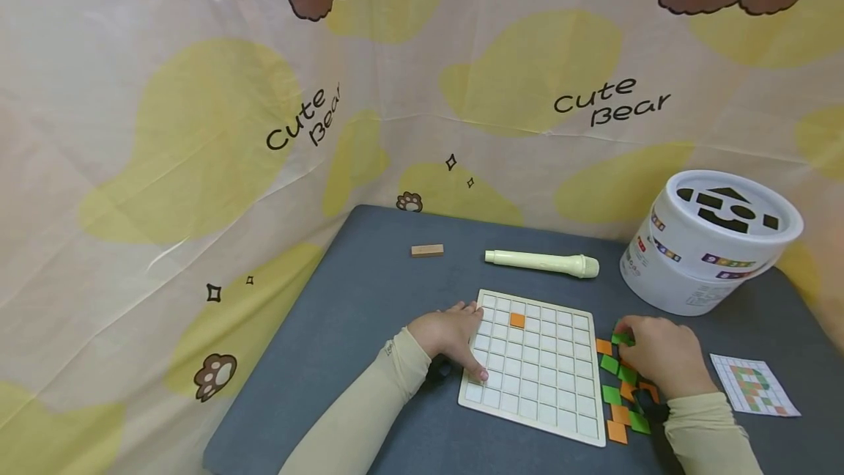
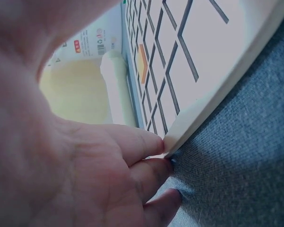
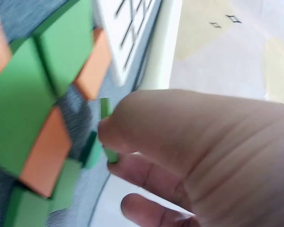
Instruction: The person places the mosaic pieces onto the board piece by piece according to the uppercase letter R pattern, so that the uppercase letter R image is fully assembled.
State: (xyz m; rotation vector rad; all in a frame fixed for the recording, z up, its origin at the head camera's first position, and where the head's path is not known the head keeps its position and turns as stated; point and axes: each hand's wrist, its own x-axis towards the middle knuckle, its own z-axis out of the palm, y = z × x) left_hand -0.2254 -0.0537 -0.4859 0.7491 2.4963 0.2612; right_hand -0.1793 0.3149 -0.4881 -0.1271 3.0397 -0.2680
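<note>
- One white grid board [image 1: 530, 372] lies flat on the dark table [image 1: 369, 277], between the two hands.
- One orange tile [image 1: 517, 321] sits on it, in the far part, left of the middle.
- Loose tiles lie just beside the board's right edge: at least four orange and at least four green, some overlapping; the right hand and wrist hide part of the group, so the full number cannot be told.
- One card with a coloured grid pattern [image 1: 754, 385] lies right of the right hand.
- Beyond the board: one wooden block [image 1: 427, 251], one pale yellow microphone [image 1: 542, 262] and one white bucket [image 1: 705, 262], its lid cut with shaped holes.
- The hands are well apart.
- The left hand [image 1: 451, 334] spreads at the board's left edge, fingertips touching it, thumb reaching over the near part.
- The right hand [image 1: 662, 350] bends down over the loose tiles, thumb and forefinger pinching one green tile [image 3: 112, 155].
</note>
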